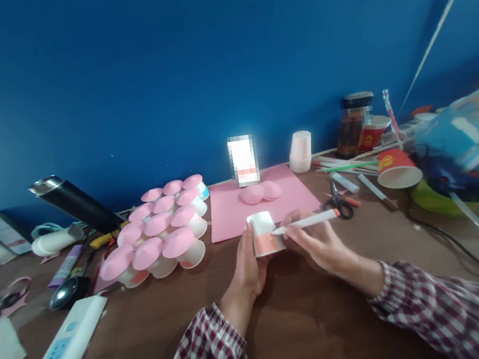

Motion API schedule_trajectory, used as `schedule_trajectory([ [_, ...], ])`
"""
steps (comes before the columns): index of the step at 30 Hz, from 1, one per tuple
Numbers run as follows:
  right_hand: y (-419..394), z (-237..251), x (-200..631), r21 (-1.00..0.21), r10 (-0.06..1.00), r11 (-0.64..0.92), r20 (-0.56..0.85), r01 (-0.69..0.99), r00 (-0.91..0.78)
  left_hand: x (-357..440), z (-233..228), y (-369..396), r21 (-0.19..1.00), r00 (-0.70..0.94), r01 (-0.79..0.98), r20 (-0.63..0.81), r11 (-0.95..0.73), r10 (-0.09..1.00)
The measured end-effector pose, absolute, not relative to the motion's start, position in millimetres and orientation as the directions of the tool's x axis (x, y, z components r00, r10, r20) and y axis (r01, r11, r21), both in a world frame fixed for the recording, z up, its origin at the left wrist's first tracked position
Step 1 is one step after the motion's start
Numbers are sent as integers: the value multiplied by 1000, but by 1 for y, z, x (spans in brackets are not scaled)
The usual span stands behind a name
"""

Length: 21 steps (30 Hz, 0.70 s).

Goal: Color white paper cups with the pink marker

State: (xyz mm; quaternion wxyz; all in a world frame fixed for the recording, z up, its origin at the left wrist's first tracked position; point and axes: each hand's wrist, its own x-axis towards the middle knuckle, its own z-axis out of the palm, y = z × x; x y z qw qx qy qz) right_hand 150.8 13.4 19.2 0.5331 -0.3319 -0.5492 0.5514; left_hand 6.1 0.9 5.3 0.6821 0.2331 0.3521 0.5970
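Observation:
My left hand (250, 263) is closed round the side of a small paper cup (264, 226), white with an orange-pink coloured patch on its wall. A white marker (315, 220) with an orange-red end is pinched in my right hand (319, 245); its tip is at the cup's wall, beside the coloured patch. Behind the cup lies a pink paper sheet (226, 210) bearing two pink paper cones (252, 194). To the left stand several paper cups topped with pink cones (157, 224), set in rows.
A stack of white cups (300, 151) stands behind the pink sheet. Scissors (337, 199), more markers (371, 188) and a red paper cup (397, 169) lie to the right. At left are a power strip (55, 357) and a leaning black flask (79, 203). A cable (455, 242) crosses the right side.

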Motion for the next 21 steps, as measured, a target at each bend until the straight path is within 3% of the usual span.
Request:
schedule_trajectory([
  [21, 15, 16, 151, -958, 951, 185, 230, -218, -205, 6, 5, 2, 736, 22, -652, -225, 185, 974],
])
